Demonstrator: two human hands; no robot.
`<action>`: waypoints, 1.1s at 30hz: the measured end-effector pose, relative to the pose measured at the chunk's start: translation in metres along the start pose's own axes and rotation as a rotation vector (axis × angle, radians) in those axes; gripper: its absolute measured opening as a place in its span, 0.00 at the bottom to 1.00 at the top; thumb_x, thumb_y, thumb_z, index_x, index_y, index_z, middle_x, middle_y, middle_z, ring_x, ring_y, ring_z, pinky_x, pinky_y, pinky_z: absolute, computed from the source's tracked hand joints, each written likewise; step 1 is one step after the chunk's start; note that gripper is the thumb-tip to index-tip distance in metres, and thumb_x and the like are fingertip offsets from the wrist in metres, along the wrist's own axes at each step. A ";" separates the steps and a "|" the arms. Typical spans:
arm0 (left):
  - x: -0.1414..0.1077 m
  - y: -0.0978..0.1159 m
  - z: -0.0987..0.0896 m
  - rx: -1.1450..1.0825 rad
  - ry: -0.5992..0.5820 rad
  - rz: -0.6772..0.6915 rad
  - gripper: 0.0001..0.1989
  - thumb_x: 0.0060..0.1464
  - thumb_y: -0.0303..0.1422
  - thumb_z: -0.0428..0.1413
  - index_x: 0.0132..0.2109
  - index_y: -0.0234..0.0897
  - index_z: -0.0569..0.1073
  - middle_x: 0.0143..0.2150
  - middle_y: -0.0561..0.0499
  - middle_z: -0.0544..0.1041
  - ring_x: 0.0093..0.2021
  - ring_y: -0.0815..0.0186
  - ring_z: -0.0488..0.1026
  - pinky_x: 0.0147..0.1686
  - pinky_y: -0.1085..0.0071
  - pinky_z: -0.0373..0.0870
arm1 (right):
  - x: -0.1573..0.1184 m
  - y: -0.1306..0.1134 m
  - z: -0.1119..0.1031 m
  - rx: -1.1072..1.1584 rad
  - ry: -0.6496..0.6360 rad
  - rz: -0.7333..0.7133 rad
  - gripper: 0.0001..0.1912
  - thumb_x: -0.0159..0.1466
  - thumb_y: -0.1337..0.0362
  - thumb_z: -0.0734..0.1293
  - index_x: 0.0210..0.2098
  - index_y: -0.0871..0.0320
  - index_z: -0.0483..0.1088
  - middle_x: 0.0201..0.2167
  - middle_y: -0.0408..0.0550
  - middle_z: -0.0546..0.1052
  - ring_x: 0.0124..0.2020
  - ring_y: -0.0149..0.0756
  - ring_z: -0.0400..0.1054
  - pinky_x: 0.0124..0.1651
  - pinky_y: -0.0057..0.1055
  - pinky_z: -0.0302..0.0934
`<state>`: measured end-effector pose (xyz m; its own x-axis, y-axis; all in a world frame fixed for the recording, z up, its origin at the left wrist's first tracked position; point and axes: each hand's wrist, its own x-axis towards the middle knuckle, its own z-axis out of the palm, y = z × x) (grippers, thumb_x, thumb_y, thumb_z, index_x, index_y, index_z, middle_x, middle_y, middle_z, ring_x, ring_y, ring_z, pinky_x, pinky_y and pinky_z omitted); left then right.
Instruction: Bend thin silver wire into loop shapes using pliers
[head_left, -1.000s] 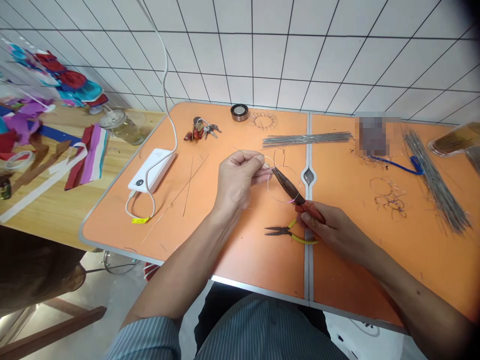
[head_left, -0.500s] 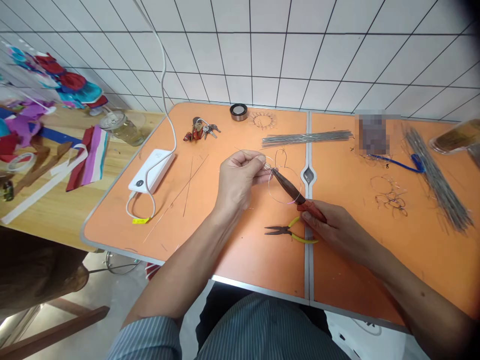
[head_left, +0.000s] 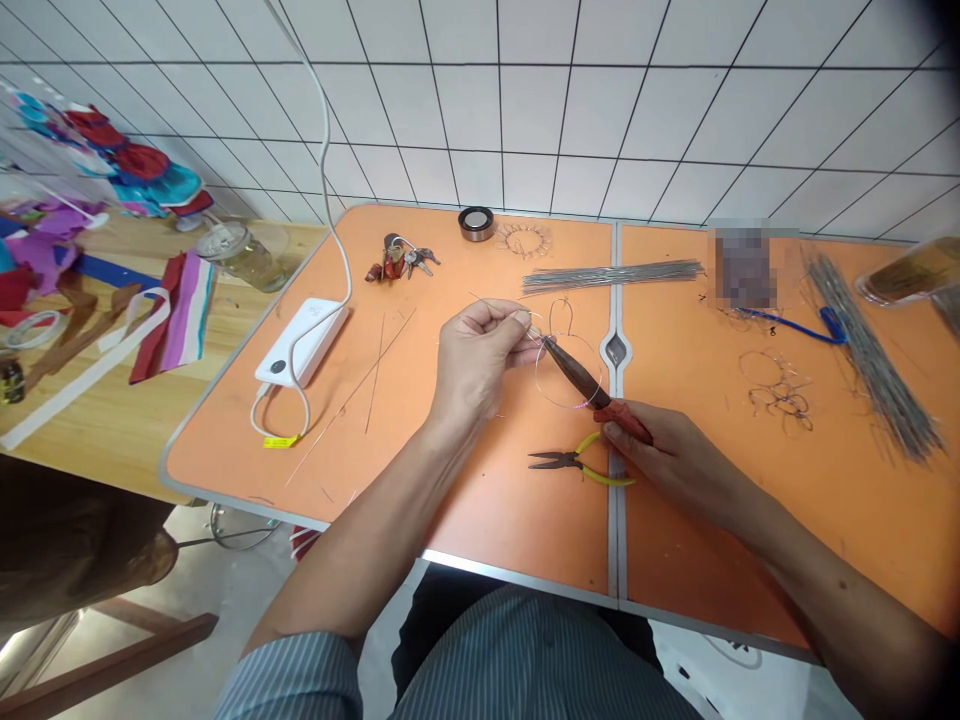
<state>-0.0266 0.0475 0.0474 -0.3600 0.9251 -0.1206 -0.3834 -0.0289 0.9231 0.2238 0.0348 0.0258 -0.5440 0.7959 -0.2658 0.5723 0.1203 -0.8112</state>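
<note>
My left hand (head_left: 480,350) pinches a thin wire piece bent into loops. A round wire loop (head_left: 537,385) hangs from it, with a small pink part at its lower edge. My right hand (head_left: 664,450) is wrapped round the red handles of long-nosed pliers (head_left: 577,372), whose dark jaws meet the wire beside my left fingertips. Whether the jaw tips are fully closed is too small to tell. Below them, a second pair of pliers (head_left: 574,460) with yellow handles lies spread on the orange table (head_left: 517,530).
Wire bundles (head_left: 611,275) lie behind my hands and at the right (head_left: 874,360). Tangled wire (head_left: 780,390), keys (head_left: 405,258), a tape roll (head_left: 476,223) and a cabled white power bank (head_left: 302,342) rest around. Loose straight wires (head_left: 352,395) lie left. A wooden table (head_left: 90,410) carries ribbons.
Almost nothing differs. Both hands, the pliers and the wire loop hold the same position; the whole view has shifted very slightly.
</note>
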 end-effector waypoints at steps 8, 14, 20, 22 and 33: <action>0.000 0.000 -0.001 0.029 -0.013 0.007 0.13 0.48 0.36 0.73 0.35 0.37 0.79 0.28 0.54 0.80 0.28 0.69 0.80 0.31 0.74 0.81 | 0.001 0.000 -0.003 0.004 -0.017 -0.022 0.18 0.77 0.47 0.61 0.45 0.54 0.74 0.27 0.42 0.66 0.31 0.37 0.59 0.34 0.34 0.55; 0.001 -0.001 -0.002 0.027 -0.030 0.019 0.12 0.48 0.36 0.73 0.35 0.37 0.79 0.28 0.53 0.80 0.29 0.69 0.80 0.31 0.73 0.82 | 0.000 -0.003 -0.003 0.009 -0.038 0.006 0.19 0.78 0.47 0.60 0.45 0.54 0.73 0.27 0.41 0.68 0.30 0.38 0.62 0.34 0.34 0.54; 0.002 -0.003 -0.003 0.009 -0.057 0.033 0.13 0.47 0.36 0.73 0.35 0.37 0.79 0.28 0.53 0.81 0.27 0.70 0.79 0.31 0.73 0.82 | 0.000 0.000 -0.003 0.013 -0.026 -0.005 0.19 0.77 0.47 0.60 0.47 0.54 0.74 0.26 0.39 0.64 0.30 0.37 0.59 0.34 0.33 0.53; 0.003 -0.003 -0.004 0.010 -0.061 0.034 0.13 0.47 0.37 0.74 0.35 0.37 0.79 0.28 0.54 0.80 0.27 0.70 0.79 0.32 0.73 0.82 | 0.000 0.002 -0.003 0.023 -0.025 -0.012 0.19 0.77 0.46 0.60 0.47 0.54 0.74 0.27 0.40 0.65 0.30 0.37 0.60 0.35 0.33 0.54; 0.001 0.001 -0.002 0.035 -0.042 0.016 0.15 0.47 0.38 0.75 0.35 0.37 0.79 0.28 0.53 0.80 0.28 0.68 0.80 0.32 0.72 0.81 | -0.001 0.003 -0.001 0.044 -0.017 -0.011 0.20 0.76 0.45 0.62 0.45 0.54 0.74 0.27 0.40 0.66 0.30 0.36 0.59 0.34 0.33 0.54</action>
<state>-0.0291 0.0472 0.0469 -0.3295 0.9398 -0.0906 -0.3471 -0.0313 0.9373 0.2267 0.0352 0.0239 -0.5605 0.7846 -0.2650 0.5386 0.1022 -0.8363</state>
